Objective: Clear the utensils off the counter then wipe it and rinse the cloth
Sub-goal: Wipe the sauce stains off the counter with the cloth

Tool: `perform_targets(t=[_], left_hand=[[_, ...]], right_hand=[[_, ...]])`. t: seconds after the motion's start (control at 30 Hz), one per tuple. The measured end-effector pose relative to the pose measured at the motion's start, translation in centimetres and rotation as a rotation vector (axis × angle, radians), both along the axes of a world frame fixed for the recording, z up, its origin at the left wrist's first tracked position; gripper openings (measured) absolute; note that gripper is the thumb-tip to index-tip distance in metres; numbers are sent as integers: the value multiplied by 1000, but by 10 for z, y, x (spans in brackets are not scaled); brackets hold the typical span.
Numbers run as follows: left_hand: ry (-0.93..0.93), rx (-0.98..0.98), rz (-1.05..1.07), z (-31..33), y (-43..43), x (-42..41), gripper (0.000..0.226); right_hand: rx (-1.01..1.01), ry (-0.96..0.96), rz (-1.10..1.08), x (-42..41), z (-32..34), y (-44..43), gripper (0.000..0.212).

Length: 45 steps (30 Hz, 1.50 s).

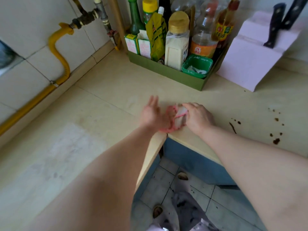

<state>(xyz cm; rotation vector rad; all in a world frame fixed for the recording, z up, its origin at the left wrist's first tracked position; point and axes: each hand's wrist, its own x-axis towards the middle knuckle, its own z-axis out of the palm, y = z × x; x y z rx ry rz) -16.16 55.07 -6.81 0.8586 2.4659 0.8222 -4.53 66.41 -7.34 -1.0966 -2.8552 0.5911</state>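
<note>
At the inner corner of the L-shaped worktop (pixel 103 104), both hands meet over a cloth (pixel 178 115). It is white with a pink edge, bunched up, and lies right at the corner's front edge; its shape is too crumpled and blurred to give a long axis or heading. The right hand (pixel 198 118) presses down on the cloth with fingers curled over it, its grip closed on the fabric. The left hand (pixel 150 113) is open, palm turned toward the cloth, fingers spread and pointing away from the person; it touches the pink edge at the wrist side and is motion-blurred.

Behind them a green box (pixel 168 70) holds bottles and packets. An oil bottle (pixel 223 30) bears a yellow and green label with Chinese characters, too blurred to read; a clear bottle (pixel 202 42) has an orange label with a red emblem. A gold-capped jar (pixel 177 42) holds pale powder. Just right of the box stands a pink knife block (pixel 250 64) with two dark handles.

Dark brown spots (pixel 275 140) mark the worktop well right of the cloth. A yellow pipe (pixel 58 52) runs along the tiled wall.
</note>
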Motion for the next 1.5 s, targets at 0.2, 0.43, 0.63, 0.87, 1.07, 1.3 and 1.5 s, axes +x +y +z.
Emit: perform_targets(t=[0.2, 0.43, 0.63, 0.87, 1.07, 1.3, 1.5], left_hand=[[216, -552, 39, -10, -83, -49, 56], [225, -652, -101, -10, -95, -60, 72], [223, -680, -136, -8, -96, -62, 71], [219, -699, -147, -9, -96, -61, 72], [201, -696, -96, -7, -89, -53, 70], [259, -460, -217, 3, -23, -9, 86], [241, -528, -415, 8, 23, 23, 69]], right_hand=[[-69, -73, 148, -20, 1, -41, 62], [-69, -87, 326, -44, -13, -102, 56], [130, -392, 164, -13, -1, -66, 70], [139, -604, -125, 44, 13, -47, 61], [155, -748, 6, 25, 28, -54, 84], [146, -647, 26, 9, 9, -47, 100], [175, -745, 55, 30, 7, -30, 72]])
